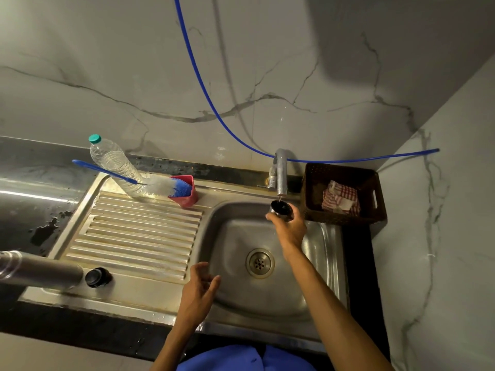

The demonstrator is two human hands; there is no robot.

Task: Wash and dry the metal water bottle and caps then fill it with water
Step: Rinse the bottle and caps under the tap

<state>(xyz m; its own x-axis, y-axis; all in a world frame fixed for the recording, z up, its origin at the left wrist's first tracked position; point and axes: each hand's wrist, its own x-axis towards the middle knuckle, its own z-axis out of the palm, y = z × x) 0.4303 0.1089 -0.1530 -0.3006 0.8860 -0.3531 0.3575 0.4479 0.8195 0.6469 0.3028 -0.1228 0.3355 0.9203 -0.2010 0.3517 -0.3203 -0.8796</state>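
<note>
2 hands appear: we see the right hand (288, 226) gripping a black cap (281, 207) just under the tap (281, 174), above the sink (235, 236); the left hand (199, 287) hovers relaxed, holding nothing. The metal bottle (42, 269) lies on the drainboard (139, 231) beside a 2nd cap (97, 277).
</note>
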